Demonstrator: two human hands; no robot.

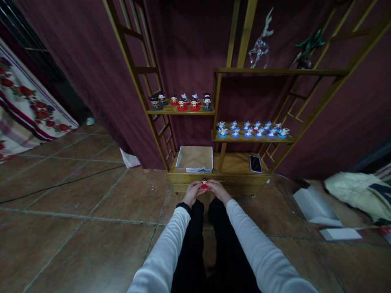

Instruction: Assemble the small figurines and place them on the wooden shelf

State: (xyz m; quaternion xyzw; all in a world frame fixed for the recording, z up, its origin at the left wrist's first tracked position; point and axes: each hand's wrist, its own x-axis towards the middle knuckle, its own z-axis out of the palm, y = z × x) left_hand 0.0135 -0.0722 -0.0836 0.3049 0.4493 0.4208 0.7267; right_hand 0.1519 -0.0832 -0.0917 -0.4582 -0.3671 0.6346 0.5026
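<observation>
Between my two hands is a small figurine [204, 182] with black hair and a red base, held upright in front of the shelf unit's lowest level. My left hand [193, 193] grips it from the left, and a dark band circles that wrist. From the other side, the fingers of my right hand [217, 189] close on the same figurine. Just beyond my hands, an open cardboard box [195, 170] with white sides sits on the bottom shelf. Similar red-based figurines [182, 105] stand among dark-based ones [207, 102] on the left shelf above.
Several blue figurines [248, 132] line the right middle shelf. A phone-like dark tablet [255, 164] lies on the bottom shelf. Higher up stand a clear deer figure [261, 48] and a green ornament [308, 47]. White boxes [317, 207] and a pale bag [357, 195] lie on the floor at right.
</observation>
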